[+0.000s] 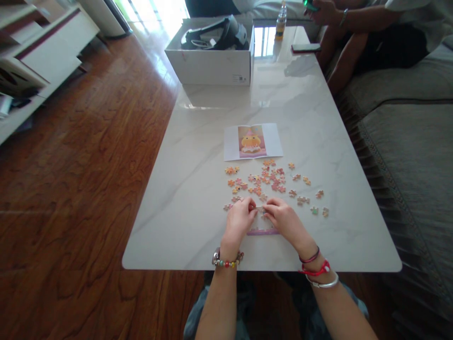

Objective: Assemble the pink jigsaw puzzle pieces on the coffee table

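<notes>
Both my hands rest on a white marble table (198, 189), fingertips meeting over small jigsaw pieces (261, 209). My left hand (239, 221) and my right hand (285, 218) are closed in a pinch on those pieces. Between the wrists lies a partly joined puzzle strip with a purple edge (262, 231). Several loose orange and pink pieces (271, 182) are scattered just beyond my fingers. A reference sheet printed with a yellow chick picture (252, 141) lies further out.
A white cardboard box (212, 66) holding a dark headset stands at the far end. A bottle (281, 21) and a phone (306, 47) lie near another person's arm (345, 52) on the grey sofa (406, 141). Wooden floor on the left.
</notes>
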A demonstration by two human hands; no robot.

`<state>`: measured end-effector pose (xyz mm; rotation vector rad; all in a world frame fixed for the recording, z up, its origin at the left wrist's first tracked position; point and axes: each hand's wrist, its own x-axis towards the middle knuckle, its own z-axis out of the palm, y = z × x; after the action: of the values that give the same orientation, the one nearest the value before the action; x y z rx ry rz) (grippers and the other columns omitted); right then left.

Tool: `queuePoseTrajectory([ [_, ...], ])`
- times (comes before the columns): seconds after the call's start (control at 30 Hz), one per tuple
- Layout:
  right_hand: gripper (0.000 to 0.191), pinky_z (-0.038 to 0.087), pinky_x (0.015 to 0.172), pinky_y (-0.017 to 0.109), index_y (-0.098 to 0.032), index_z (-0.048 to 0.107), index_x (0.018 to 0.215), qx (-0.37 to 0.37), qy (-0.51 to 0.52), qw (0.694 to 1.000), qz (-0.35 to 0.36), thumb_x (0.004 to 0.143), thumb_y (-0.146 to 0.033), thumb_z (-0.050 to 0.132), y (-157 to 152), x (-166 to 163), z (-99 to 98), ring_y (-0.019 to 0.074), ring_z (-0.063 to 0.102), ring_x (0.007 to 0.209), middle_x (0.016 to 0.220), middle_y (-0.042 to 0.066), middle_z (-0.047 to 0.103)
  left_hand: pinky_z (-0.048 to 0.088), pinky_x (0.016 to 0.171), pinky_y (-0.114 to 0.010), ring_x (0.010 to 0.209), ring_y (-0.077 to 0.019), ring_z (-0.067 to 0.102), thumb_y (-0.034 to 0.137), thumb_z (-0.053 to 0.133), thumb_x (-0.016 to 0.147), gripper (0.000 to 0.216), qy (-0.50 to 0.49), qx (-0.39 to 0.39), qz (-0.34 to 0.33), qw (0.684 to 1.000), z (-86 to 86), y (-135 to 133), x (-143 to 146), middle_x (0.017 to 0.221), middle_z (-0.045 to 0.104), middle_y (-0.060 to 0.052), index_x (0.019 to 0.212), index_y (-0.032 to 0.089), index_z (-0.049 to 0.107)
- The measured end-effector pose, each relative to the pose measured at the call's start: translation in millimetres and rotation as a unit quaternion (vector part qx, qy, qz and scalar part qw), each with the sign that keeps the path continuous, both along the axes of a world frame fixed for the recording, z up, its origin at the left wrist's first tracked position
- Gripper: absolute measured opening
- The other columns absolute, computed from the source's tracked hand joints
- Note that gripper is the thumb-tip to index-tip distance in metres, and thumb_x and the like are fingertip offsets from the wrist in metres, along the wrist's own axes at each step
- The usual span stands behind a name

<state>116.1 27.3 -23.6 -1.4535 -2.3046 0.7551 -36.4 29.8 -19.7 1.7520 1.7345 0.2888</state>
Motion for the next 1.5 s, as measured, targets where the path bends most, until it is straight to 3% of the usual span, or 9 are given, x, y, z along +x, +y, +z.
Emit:
queuePoseTrajectory([
  [0.3, 0.022, 0.045, 0.066, 0.03, -0.015, 0.061, 0.087, 0.035, -0.195, 0.98, -0.01, 0.08, -0.007, 0.043, -11, -22, 16.2, 0.0204, 0.053, 0.083, 0.092, 0.012, 0.058, 0.037, 0.064, -0.024, 0.07, -0.0133, 0.052, 0.015, 0.052, 0.07, 0.007, 0.016, 0.003, 0.009, 1.0, 1.9, -1, 4, 0.079, 0.059, -0.002, 0.075, 0.018, 0.055],
  [0.47, 0.016, 0.046, 0.071, 0.029, -0.018, 0.06, 0.09, 0.007, -0.085, 0.996, -0.004, 0.078, -0.014, 0.05, -6, -7, 4.8, 0.0175, 0.055, 0.083, 0.094, 0.008, 0.056, 0.038, 0.065, -0.025, 0.071, -0.0134, 0.053, 0.016, 0.054, 0.071, 0.006, 0.016, 0.0, 0.012, 1.0, -0.8, 0, 4, 0.078, 0.059, -0.002, 0.076, 0.018, 0.056],
  [0.6, 0.03, 0.046, 0.075, 0.029, -0.018, 0.054, 0.104, 0.002, 0.001, 0.999, -0.032, 0.075, -0.011, 0.054, 3, 2, -5.7, 0.0167, 0.055, 0.085, 0.096, 0.006, 0.054, 0.038, 0.066, -0.024, 0.071, -0.013, 0.053, 0.018, 0.055, 0.071, 0.006, 0.017, 0.001, 0.008, 1.0, -0.8, -1, 3, 0.078, 0.059, -0.002, 0.077, 0.019, 0.056],
  [0.8, 0.013, 0.045, 0.074, 0.027, -0.017, 0.055, 0.082, -0.032, -0.01, 0.999, -0.021, 0.073, -0.008, 0.056, 6, -6, -2.3, 0.0158, 0.055, 0.081, 0.088, 0.005, 0.052, 0.039, 0.065, -0.024, 0.071, -0.0131, 0.053, 0.021, 0.056, 0.071, 0.009, 0.021, -0.003, 0.006, 1.0, 3.1, -3, 5, 0.08, 0.058, -0.002, 0.08, 0.019, 0.056],
  [1.1, 0.012, 0.043, 0.068, 0.028, -0.016, 0.053, 0.077, -0.038, 0.001, 0.998, -0.048, 0.07, -0.007, 0.055, 5, -8, -1.8, 0.0156, 0.053, 0.074, 0.079, 0.004, 0.055, 0.039, 0.067, -0.024, 0.073, -0.0137, 0.053, 0.02, 0.057, 0.07, 0.008, 0.04, -0.005, 0.027, 0.999, 3.2, -4, 8, 0.079, 0.059, -0.002, 0.079, 0.019, 0.056],
  [1.3, 0.01, 0.042, 0.065, 0.026, -0.016, 0.059, 0.071, -0.051, 0.066, 0.994, -0.064, 0.071, -0.008, 0.054, 7, -5, 2.7, 0.0141, 0.056, 0.068, 0.072, 0.003, 0.061, 0.039, 0.066, -0.026, 0.072, -0.0144, 0.053, 0.021, 0.057, 0.071, 0.007, 0.018, -0.004, 0.022, 1.0, 4.5, -4, 5, 0.077, 0.058, -0.002, 0.077, 0.02, 0.056],
  [1.5, 0.014, 0.043, 0.065, 0.026, -0.017, 0.064, 0.069, -0.055, 0.065, 0.993, -0.077, 0.071, -0.009, 0.053, 8, 0, 2.6, 0.0142, 0.057, 0.068, 0.072, 0.004, 0.065, 0.04, 0.068, -0.025, 0.072, -0.0138, 0.053, 0.018, 0.057, 0.071, 0.006, -0.011, -0.002, 0.016, 1.0, 2.8, -5, 2, 0.076, 0.058, -0.002, 0.076, 0.019, 0.056],
])
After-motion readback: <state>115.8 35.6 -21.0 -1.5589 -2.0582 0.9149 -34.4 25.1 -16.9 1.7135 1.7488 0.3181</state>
